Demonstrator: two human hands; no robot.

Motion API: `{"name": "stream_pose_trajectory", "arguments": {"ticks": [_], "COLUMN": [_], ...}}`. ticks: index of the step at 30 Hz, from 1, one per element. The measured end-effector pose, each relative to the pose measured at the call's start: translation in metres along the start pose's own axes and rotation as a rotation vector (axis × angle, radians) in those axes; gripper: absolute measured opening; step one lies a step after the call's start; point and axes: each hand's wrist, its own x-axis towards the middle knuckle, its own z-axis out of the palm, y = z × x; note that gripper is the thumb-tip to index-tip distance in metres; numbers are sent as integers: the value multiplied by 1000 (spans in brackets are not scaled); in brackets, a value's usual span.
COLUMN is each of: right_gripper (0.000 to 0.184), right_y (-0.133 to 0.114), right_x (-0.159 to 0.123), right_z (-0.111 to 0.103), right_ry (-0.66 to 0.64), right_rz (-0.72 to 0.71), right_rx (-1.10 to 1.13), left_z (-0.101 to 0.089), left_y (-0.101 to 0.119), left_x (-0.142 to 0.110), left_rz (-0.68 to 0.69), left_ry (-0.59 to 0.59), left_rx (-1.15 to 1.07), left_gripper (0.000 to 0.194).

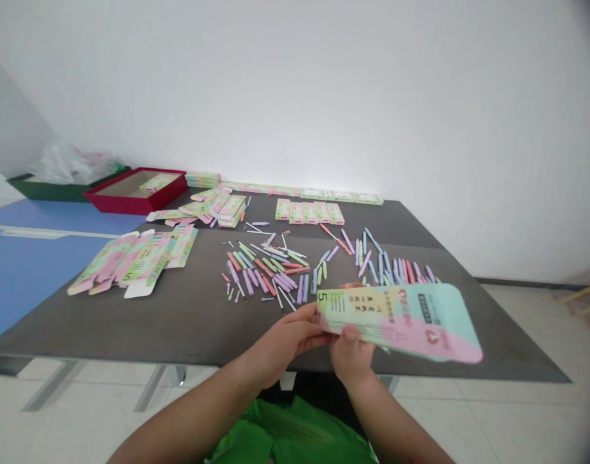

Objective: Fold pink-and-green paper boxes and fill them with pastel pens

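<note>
Close in front of me, a pastel cardboard pen box [396, 322] in green, yellow and pink, printed with a 5, is held out to the right with its rounded end away from my hands. My left hand [295, 335] grips its left end, with some fingers behind it. Below the lower edge, my right hand [353, 354] has its thumb on the printed face; its other fingers are mostly hidden. Just beyond the box lie many loose pastel pen parts [263, 270], with whole pens [379, 264] to their right.
Unfolded cartons [145, 258] overlap at the left, with more piled cartons [205, 206] behind. Filled-looking boxes [309, 212] stand in a row at the back. A red tray [135, 203] and a green tray [58, 191] with a plastic bag [77, 164] sit far left. The grey table [189, 328] meets a white wall.
</note>
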Motion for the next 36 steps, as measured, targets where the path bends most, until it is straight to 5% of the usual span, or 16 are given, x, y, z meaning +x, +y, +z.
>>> {"name": "stream_pose_trajectory", "arguments": {"ticks": [4,9,18,22,27,33,36], "right_gripper": [57,59,51,51,51,48,51], "right_y": [-14,-39,-40,-37,-39,-43,-46], "right_x": [9,27,25,25,23,25,25], "right_z": [8,26,32,30,28,27,24], "right_ry": [83,150,146,140,65,-43,-85], "right_rz": [53,238,498,616,631,627,666], "right_rx": [-1,276,480,509,496,495,494], "left_z": [0,-12,-20,-16,-20,-26,-30], "left_y": [5,-8,-22,-16,-15,-16,-14], "left_x": [-1,8,21,19,21,21,16], "left_rz": [57,101,461,412,270,341,360], "left_ry": [-138,-185,139,80,-158,-18,-122], "left_rx": [68,205,520,510,279,425,490], "left_gripper": [46,47,71,65,87,69,65]}}
